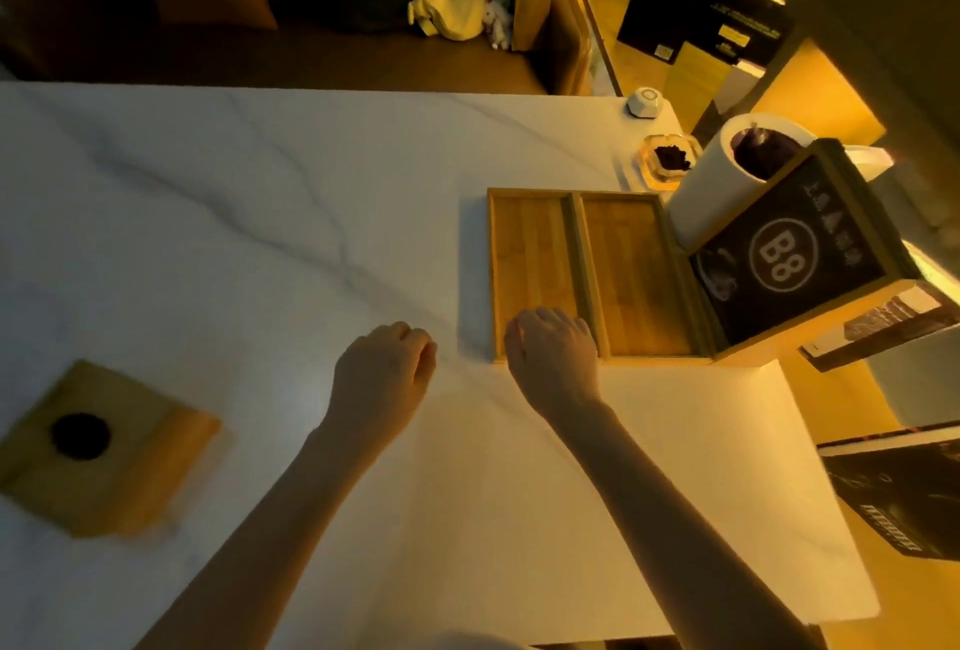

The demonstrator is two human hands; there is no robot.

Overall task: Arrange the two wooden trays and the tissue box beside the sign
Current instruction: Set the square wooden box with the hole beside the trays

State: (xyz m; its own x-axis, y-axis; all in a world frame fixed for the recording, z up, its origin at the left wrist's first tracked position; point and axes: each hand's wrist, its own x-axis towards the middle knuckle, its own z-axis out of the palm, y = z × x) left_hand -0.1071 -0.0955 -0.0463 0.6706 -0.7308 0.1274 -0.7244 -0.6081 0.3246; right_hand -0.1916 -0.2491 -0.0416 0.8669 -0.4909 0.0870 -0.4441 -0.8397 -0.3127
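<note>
Left hand (387,363) loose, empty, right hand (553,348) gripping tray (530,254) near rim, tissue box (104,446) well left

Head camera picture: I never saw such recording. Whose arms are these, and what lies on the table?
No machine: these belong to a person whose head-worn camera looks down. On the white marble table, a shallow wooden left tray and right tray lie side by side next to the black wood-framed B8 sign. A wooden tissue box with a round black hole sits far left. The left hand is loosely curled, empty. The right hand rests on the left tray's near end; any grip is unclear.
</note>
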